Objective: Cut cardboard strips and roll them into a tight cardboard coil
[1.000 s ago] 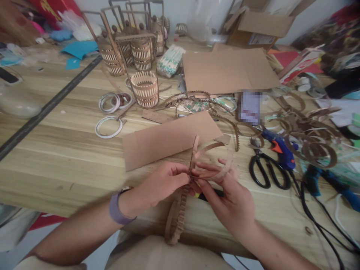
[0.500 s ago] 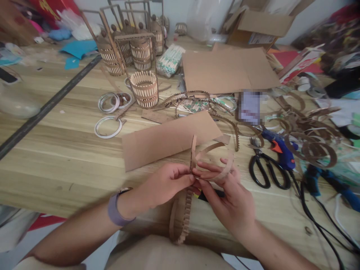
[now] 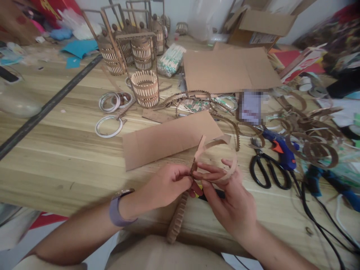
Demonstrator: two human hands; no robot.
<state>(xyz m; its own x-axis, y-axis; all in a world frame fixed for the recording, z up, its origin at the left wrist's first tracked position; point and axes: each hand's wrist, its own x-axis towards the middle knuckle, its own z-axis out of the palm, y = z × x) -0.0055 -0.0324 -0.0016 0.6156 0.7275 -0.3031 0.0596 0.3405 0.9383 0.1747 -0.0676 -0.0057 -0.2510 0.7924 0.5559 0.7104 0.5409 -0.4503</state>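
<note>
Just in front of the flat cardboard piece (image 3: pixel 168 140), on the person's side, two bare hands meet over the wooden table (image 3: pixel 70 165). The left hand (image 3: pixel 167 185) has its thumb and fingers pressed together on a bumpy brown strip (image 3: pixel 178 217). One end of the strip sticks up toward the flat cardboard piece, and the rest hangs down away from it, to the person's lap. The right hand (image 3: pixel 232 198) is half open. Its thumb and first finger nearly meet the left fingertips, and a thin brown loop (image 3: pixel 232 168) curves around its other fingers. I cannot tell if the loop and the bumpy strip are one piece, or how hard the right fingers pinch. A watch with a purple band (image 3: pixel 116 212) is on the left wrist.

To the right of the flat cardboard piece lie black scissors (image 3: pixel 261 154), with a blue glue gun (image 3: pixel 281 148) just beside them. Farther right is a messy heap of brown rings (image 3: pixel 312 129). Behind the flat cardboard piece stand a little stick basket (image 3: pixel 144 93) and a bigger cardboard sheet (image 3: pixel 227 71), which lies flat. To its left is a white tape ring (image 3: pixel 108 136).
</note>
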